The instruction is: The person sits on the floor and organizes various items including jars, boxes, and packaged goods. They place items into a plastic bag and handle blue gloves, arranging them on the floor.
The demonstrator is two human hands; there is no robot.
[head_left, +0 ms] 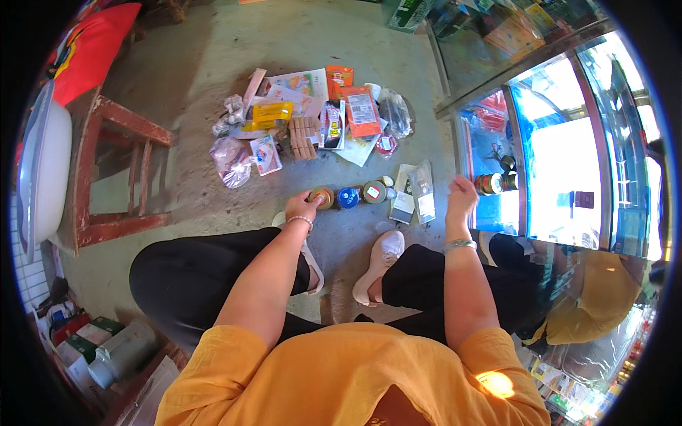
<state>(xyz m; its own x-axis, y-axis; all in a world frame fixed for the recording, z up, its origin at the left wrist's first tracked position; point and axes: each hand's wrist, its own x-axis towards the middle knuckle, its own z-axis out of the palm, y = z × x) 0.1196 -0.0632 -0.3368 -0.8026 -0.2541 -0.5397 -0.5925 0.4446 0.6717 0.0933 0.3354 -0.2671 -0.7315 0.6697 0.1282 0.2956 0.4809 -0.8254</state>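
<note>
On the concrete floor, my left hand [305, 206] has its fingers on a round tin with a gold and red lid [323, 197], at the left end of a short row. Beside it stand a blue-lidded jar [347, 197] and a wider jar with a white sticker on its lid [373, 192]. Small pale round pieces [389, 186] lie at the row's right end. Two flat packets, one grey and white [403, 198] and one clear-topped [423, 194], are farther right. My right hand [462, 196] is raised near the glass cabinet, its fingers curled; whether it holds anything cannot be told.
Beyond the row lies a pile with orange packets [362, 113], yellow packets [272, 114], wooden clothes pegs [302, 137] and plastic bags [232, 161]. A worn red wooden stool [125, 226] stands at left, a glass cabinet frame [519, 160] at right. My shoes [381, 266] flank the near floor.
</note>
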